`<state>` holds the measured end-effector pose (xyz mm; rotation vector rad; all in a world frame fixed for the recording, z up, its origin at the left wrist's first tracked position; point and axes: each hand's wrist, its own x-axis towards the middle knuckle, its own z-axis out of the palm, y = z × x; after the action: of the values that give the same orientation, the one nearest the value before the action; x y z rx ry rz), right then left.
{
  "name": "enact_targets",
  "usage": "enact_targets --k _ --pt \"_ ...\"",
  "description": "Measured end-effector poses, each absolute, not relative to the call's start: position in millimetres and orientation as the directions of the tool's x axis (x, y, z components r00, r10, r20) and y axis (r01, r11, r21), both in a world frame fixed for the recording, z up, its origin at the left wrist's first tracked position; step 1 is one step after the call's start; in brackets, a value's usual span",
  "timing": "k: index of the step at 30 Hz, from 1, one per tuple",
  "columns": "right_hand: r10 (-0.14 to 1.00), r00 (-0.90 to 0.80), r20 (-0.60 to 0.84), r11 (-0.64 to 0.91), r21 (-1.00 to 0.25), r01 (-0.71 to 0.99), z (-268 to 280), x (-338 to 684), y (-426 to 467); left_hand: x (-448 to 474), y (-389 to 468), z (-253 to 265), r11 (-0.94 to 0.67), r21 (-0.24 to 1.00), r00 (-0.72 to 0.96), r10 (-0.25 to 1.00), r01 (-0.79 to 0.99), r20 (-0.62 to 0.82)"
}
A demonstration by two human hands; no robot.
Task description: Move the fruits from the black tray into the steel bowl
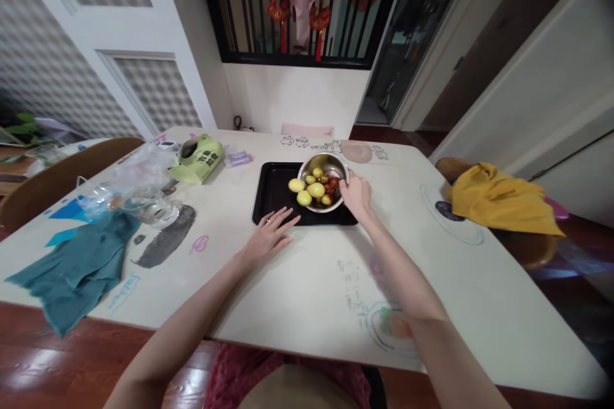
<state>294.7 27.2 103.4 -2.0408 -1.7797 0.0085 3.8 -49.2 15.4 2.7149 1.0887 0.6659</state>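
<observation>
A metal bowl (342,169) stands tilted toward the left over a black tray (271,188). Inside and at its lower left rim are several round fruits, some yellow-green (316,190) and some glossy reddish-brown (334,183); I cannot tell their exact kind. My right hand (356,195) grips the bowl's right rim, the fingers partly hidden behind it. Spread and holding nothing, my left hand (269,234) rests at the tray's near edge, with a ring on one finger. The leftmost yellow fruits lie at or over the rim, above the tray.
A teal cloth (86,268) hangs over the white table's (288,294) left front edge. Behind it are clear plastic packaging (144,172) and a green paper box (201,156). A small purple packet (237,158) lies farther back. At right, a yellow cloth (499,198) drapes over a chair.
</observation>
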Motion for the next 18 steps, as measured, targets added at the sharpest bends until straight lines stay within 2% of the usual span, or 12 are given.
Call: enact_targets --k 8,18 --pt "0.943 0.216 0.253 -0.171 -0.187 0.967 111.2 291.3 22.4 3.3 -48.6 14.3 -0.722 0.219 0.669 0.691 0.656 0.274" --pt "0.930 0.172 0.325 -0.152 -0.087 0.985 114.5 296.3 20.5 1.9 -49.0 15.3 -0.733 0.217 0.683 0.680 0.644 0.269"
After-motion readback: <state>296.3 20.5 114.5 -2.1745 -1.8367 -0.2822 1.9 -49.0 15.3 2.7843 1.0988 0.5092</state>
